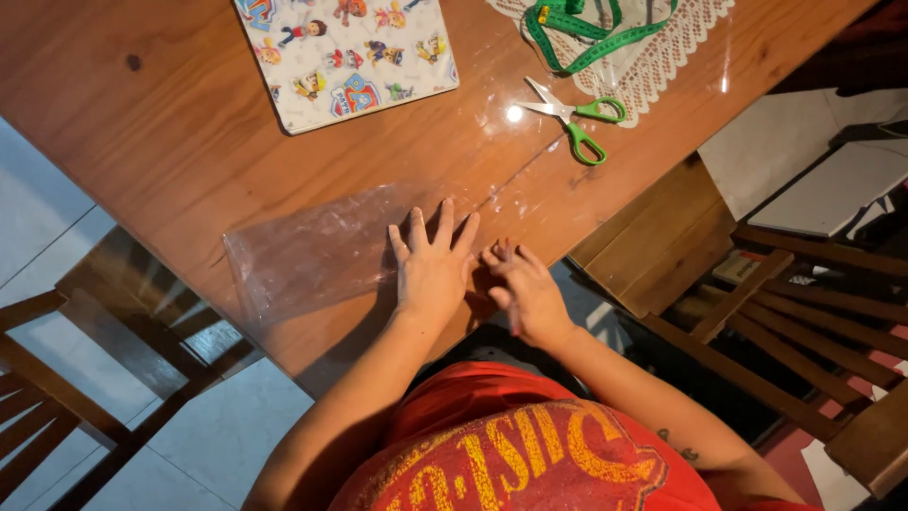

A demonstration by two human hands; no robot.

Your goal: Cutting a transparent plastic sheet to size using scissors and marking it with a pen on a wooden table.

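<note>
A clear plastic sheet (312,248) lies folded on the wooden table (161,142) near its front edge. My left hand (433,265) rests flat on the sheet's right part, fingers spread. My right hand (525,289) sits just to the right of it, fingertips curled down onto the sheet's edge; whether it pinches the plastic is unclear. Green-handled scissors (577,118) lie shut on the table beyond my hands.
A book wrapped in cartoon-patterned paper (345,52) lies at the far side. A green measuring tape (586,28) sits on a white lace doily (653,66). Wooden chairs stand at the left (57,378) and right (804,312).
</note>
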